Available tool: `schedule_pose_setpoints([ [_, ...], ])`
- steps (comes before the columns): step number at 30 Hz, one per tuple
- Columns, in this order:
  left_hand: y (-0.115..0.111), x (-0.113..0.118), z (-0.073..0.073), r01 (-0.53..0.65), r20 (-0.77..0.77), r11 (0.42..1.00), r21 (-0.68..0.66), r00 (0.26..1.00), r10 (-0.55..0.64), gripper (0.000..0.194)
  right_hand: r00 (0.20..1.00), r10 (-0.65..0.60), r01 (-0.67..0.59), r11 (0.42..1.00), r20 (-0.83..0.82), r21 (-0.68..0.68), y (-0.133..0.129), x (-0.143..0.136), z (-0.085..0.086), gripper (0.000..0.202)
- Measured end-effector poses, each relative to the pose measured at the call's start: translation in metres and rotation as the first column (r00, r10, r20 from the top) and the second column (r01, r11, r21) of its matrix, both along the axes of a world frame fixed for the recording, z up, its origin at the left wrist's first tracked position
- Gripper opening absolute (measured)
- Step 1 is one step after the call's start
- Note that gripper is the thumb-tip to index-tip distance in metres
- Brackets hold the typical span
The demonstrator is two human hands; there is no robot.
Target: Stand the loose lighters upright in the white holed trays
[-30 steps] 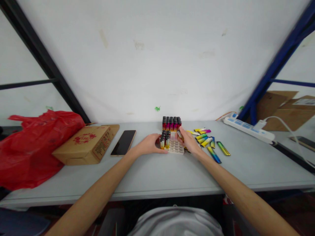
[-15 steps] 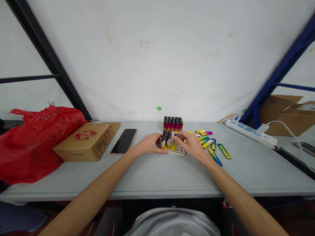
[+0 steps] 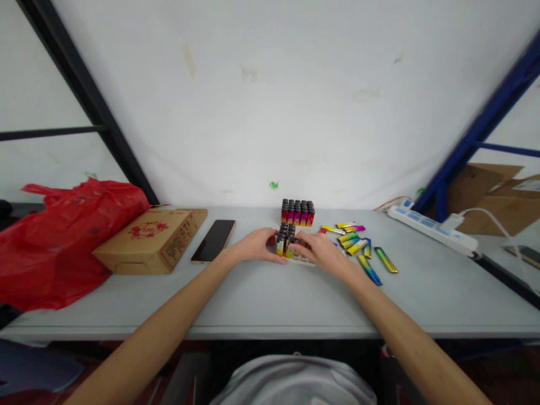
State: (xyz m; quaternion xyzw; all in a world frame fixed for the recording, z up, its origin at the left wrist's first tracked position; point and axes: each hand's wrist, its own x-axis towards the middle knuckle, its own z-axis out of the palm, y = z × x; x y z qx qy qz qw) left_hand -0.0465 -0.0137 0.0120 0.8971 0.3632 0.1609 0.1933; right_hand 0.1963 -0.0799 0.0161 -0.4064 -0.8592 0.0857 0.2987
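Centre: the left hand (image 3: 267, 246) curls beside upright lighters (image 3: 280, 245), its grip unclear; a lighter (image 3: 291, 248), pinched by the right hand (image 3: 319, 251) at the tray (image 3: 304, 261), could topple neighbours if pushed askew. Right of centre: loose lighters (image 3: 356, 246).

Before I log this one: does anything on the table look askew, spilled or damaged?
Nothing looks visibly spilled or damaged. Only the shiny coloured pieces beside the right hand look untidy, lying at mixed angles, while the black-topped lighters at the back stand upright in rows.
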Motion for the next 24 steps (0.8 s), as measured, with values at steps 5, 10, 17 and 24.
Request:
schedule_pose_setpoints([
  [5, 0.001, 0.000, 0.000, 0.012, 0.001, 1.000, 0.000, 1.000, -0.012, 0.075, 0.986, -0.105, 0.101, 0.994, 0.128, 0.043, 0.000, -0.009, -0.002, 0.036],
  [10, 0.001, -0.002, 0.002, 0.014, -0.007, 1.000, -0.005, 1.000, -0.014, 0.071, 0.967, -0.161, 0.152, 0.987, 0.195, 0.059, -0.003, -0.006, 0.006, 0.052],
  [17, 0.003, -0.010, 0.008, 0.051, -0.027, 0.998, -0.040, 0.998, -0.052, 0.069, 0.849, -0.503, 0.485, 0.863, 0.160, 0.139, 0.017, 0.080, 0.012, 0.038],
  [24, 0.001, -0.006, 0.005, -0.007, -0.011, 1.000, -0.019, 1.000, 0.007, 0.074, 0.781, -0.624, 0.619, 0.778, 0.017, 0.111, 0.022, 0.147, 0.013, 0.025],
])
